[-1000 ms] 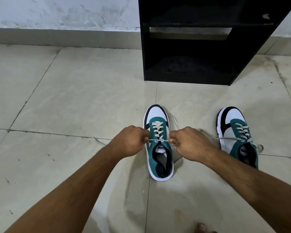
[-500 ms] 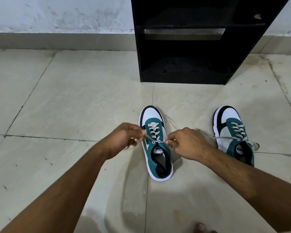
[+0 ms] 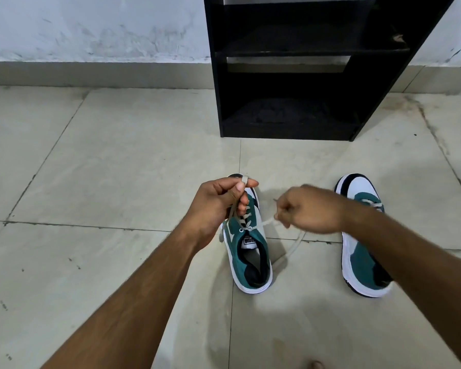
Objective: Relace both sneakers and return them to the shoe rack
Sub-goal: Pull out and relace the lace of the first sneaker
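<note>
Two teal, white and black sneakers stand on the tiled floor, toes toward the rack. Over the left sneaker [image 3: 250, 259], my left hand [image 3: 218, 206] is raised with the left lace end looped over its forefinger and pinched by the thumb. My right hand [image 3: 309, 209] is closed on the right lace end [image 3: 293, 249], which trails in a loose curve down to the floor. The right sneaker [image 3: 359, 259] sits laced, partly hidden behind my right forearm. The black shoe rack [image 3: 290, 75] stands against the wall straight ahead, its shelves bare.
Pale floor tiles [image 3: 104, 169] with dark grout lines spread to the left and right of the sneakers. A scuffed white wall with a grey skirting [image 3: 91, 73] runs behind the rack. A toe [image 3: 316, 364] shows at the bottom edge.
Both hands rose from the top eyelets. My left hand lifted its lace end up over the toe of the left sneaker; my right hand drew its end to the right.
</note>
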